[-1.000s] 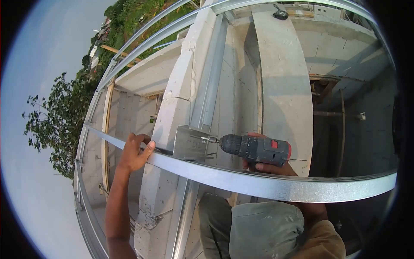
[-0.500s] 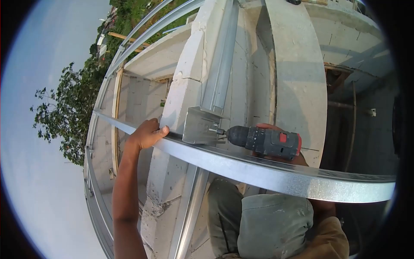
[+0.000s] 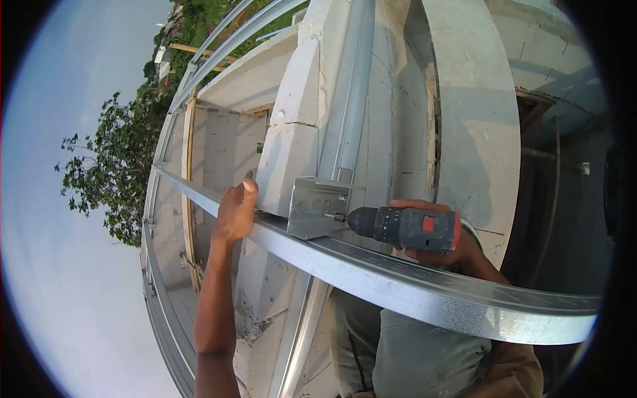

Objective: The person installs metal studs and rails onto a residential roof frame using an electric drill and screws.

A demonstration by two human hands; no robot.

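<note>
My left hand (image 3: pixel 237 209) is wrapped round a long shiny metal channel (image 3: pixel 371 282), its thumb on the near side of a metal bracket. My right hand (image 3: pixel 464 245) grips a black and grey cordless drill (image 3: pixel 408 228) with a red button, lying sideways. The tip of the drill meets a screw at the face of the silver bracket (image 3: pixel 317 207). That bracket stands upright against the channel, at the end of another metal profile (image 3: pixel 348 126) running along the wall top.
A pale block wall (image 3: pixel 288 152) with cracks and a broken edge runs under the channel. Curved-looking metal rails (image 3: pixel 232 43) and a tree (image 3: pixel 109 166) are at the left. A concrete ledge (image 3: pixel 471 99) lies right of the wall, and my knee (image 3: pixel 424 351) is below.
The view has shifted, so the scene sits a little lower and further right. The drill tip now sits closer against the bracket. Both hands keep their holds.
</note>
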